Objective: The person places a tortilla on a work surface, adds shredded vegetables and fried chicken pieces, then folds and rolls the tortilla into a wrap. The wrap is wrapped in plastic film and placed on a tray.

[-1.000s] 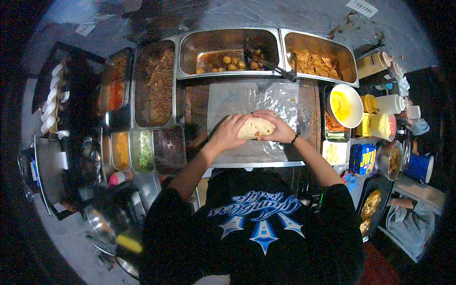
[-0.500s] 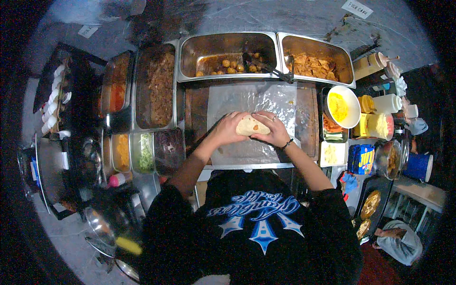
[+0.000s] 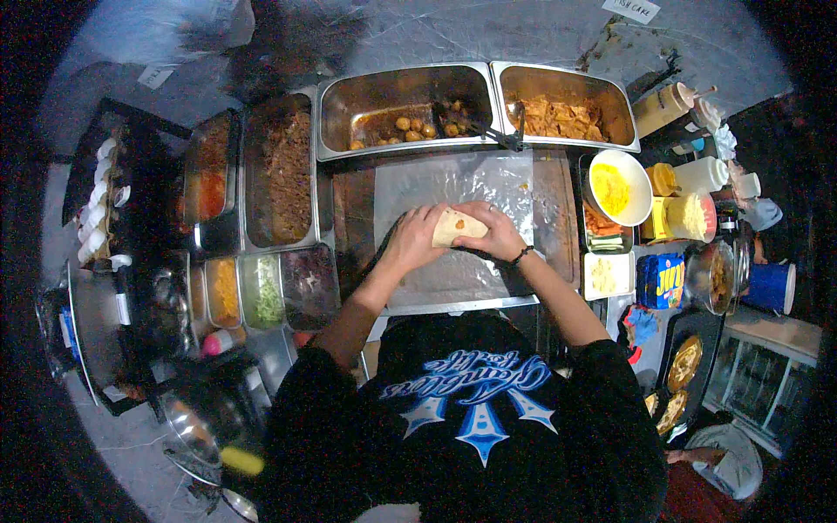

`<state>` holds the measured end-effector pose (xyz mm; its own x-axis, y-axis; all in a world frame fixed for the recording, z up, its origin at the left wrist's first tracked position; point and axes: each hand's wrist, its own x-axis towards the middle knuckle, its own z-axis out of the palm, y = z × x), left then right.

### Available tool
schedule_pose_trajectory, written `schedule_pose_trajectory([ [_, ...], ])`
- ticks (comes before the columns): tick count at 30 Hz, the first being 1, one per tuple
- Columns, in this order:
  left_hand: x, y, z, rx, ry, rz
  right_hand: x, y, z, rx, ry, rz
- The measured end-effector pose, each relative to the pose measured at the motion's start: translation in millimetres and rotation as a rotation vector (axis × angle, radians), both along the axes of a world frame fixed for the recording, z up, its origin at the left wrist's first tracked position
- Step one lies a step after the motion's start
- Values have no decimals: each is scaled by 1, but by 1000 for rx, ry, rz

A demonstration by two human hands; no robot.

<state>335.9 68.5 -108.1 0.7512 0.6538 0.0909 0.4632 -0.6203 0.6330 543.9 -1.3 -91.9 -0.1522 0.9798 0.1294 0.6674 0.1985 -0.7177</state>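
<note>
Over the middle of the work surface I hold a rolled flatbread wrap [image 3: 457, 230], pale with a browned spot on its side. My left hand [image 3: 413, 237] is closed around its left end. My right hand [image 3: 497, 235], with a dark bracelet at the wrist, grips the right end, thumb along the near side. Fingers cover both ends of the wrap, so its filling does not show. Beneath it lies a shiny translucent sheet [image 3: 427, 283] on a brown board [image 3: 353, 196].
Metal pans [image 3: 405, 74] of round brown pieces and orange-brown food line the back. A pan of dark minced food [image 3: 289, 174] and vegetable tubs [image 3: 268, 292] stand left. On the right are a white bowl [image 3: 644, 179], squeeze bottles [image 3: 702, 174] and a blue packet [image 3: 660, 281]. Another person's arm [image 3: 697, 455] shows lower right.
The whole view has shifted slightly. Both hands still hold the wrap, which looks more tilted, and my right hand covers more of its right end.
</note>
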Motion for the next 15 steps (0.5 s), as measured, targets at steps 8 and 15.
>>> schedule_pose_trajectory([
  [8,9,3,21,16,192,-10,2,7,26,-59,-305,89],
  [15,23,3,13,-17,283,-21,-12,13,25,-232,-504,103],
])
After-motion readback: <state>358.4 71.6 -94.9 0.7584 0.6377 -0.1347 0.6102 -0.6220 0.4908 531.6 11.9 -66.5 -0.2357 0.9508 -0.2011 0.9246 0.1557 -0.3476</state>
